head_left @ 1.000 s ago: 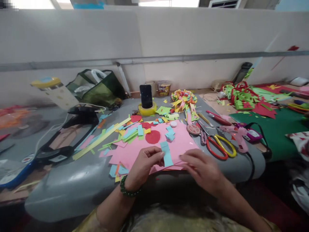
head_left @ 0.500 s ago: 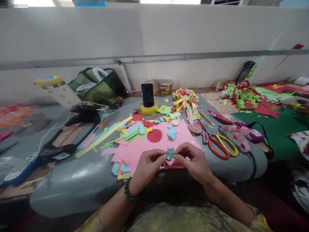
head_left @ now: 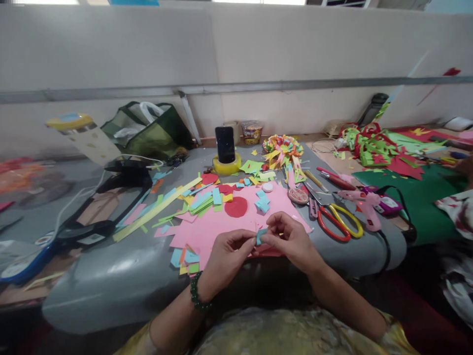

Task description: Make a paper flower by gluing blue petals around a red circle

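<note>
A small blue paper piece is held above the near edge of the pink paper sheets. It is pinched between thumb and fingers by both the left hand and the right hand; neither is released. The piece is partly covered by the fingertips, so whether its fold is complete cannot be told.

Completed work: a small cluster of blue paper pieces, apparently folded, is gathered on the sheets just beyond the right hand. A red paper circle is cut out and laid flat to the left of the cluster, with nothing seen attached to it. Farther off, a multicoloured paper rosette is largely assembled, as judged from its layered form.

Unfinished work: the held piece is not yet placed with the cluster. A long yellow paper strip is left loose at the left. The scissors and pink glue gun are set down at the right, untouched.
</note>
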The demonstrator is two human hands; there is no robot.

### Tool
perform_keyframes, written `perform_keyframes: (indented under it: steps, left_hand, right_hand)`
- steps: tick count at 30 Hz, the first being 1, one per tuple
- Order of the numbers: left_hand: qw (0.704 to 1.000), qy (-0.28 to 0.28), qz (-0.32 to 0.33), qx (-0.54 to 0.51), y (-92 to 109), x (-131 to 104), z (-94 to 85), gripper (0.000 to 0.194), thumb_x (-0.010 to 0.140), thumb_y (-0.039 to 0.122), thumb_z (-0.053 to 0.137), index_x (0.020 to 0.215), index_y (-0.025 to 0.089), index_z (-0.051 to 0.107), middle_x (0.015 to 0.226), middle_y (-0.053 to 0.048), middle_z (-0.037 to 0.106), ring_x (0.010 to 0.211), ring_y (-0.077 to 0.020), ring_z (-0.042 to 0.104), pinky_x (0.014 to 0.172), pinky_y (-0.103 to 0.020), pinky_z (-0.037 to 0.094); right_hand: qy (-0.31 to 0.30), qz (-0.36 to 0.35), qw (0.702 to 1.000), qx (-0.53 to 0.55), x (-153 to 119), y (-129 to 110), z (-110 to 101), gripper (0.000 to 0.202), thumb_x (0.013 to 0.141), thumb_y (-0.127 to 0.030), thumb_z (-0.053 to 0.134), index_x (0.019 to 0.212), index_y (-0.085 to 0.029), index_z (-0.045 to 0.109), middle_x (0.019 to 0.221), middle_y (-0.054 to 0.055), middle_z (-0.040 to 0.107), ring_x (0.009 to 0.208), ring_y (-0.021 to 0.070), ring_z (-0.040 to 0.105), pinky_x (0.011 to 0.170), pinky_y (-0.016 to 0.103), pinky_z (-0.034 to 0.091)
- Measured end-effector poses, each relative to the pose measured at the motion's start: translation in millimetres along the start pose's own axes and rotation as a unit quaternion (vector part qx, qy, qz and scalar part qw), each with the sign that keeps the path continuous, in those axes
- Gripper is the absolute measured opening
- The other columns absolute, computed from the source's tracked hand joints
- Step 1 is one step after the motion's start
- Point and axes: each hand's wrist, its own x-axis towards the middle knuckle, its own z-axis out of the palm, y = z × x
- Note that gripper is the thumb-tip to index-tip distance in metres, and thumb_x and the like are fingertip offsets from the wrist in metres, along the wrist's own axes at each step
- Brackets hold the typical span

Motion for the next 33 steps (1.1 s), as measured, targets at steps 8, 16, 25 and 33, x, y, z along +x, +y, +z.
perform_keyframes:
  steps: [8, 16, 25, 33]
  left_hand:
    - [0.999, -0.014, 0.016, 0.026, 2, -2, 0.8, 0.024, 0.075, 0.038, 0.066, 0.07, 0.016, 0.073, 0.064, -0.005, 0.07, 0.059, -0.0158, 0.06, 0.058, -0.025, 0.05]
    - [0.998, -0.034, 0.016, 0.057, 5, -5, -0.6, 0.022, 0.075, 0.037, 0.065, 0.079, 0.016, 0.07, 0.069, -0.004, 0.069, 0.064, -0.0153, 0.06, 0.061, -0.024, 0.049]
    - [0.979, 0.002, 0.059, 0.196, 14, -8, -27.1, 0.027, 0.076, 0.037, 0.063, 0.094, 0.018, 0.071, 0.073, -0.004, 0.07, 0.06, -0.0144, 0.06, 0.053, -0.022, 0.045]
    - [0.808, 0.087, -0.024, 0.582, 45, 49, -94.0, 0.025, 0.083, 0.038, 0.055, 0.082, 0.02, 0.073, 0.072, -0.006, 0.072, 0.07, -0.0229, 0.064, 0.061, -0.028, 0.041]
  right_hand:
    - [-0.014, -0.015, 1.0, -0.016, 0, -4, 2, 0.034, 0.063, -0.032, 0.073, 0.092, -0.022, 0.057, 0.085, 0.002, 0.065, 0.072, 0.0137, 0.056, 0.06, 0.026, 0.044]
    - [-0.016, -0.067, 0.998, -0.01, -2, -7, 8, 0.029, 0.07, -0.03, 0.068, 0.095, -0.023, 0.054, 0.075, -0.001, 0.064, 0.069, 0.0144, 0.061, 0.061, 0.027, 0.048]
    - [0.102, -0.168, 0.975, -0.104, 9, -15, -16, 0.023, 0.074, -0.03, 0.065, 0.094, -0.023, 0.057, 0.074, 0.0, 0.064, 0.066, 0.0142, 0.061, 0.058, 0.027, 0.049]
    - [0.053, -0.107, 0.94, -0.32, 75, -4, -47, 0.019, 0.074, -0.019, 0.058, 0.093, -0.021, 0.062, 0.066, -0.001, 0.067, 0.059, 0.0147, 0.061, 0.056, 0.027, 0.045]
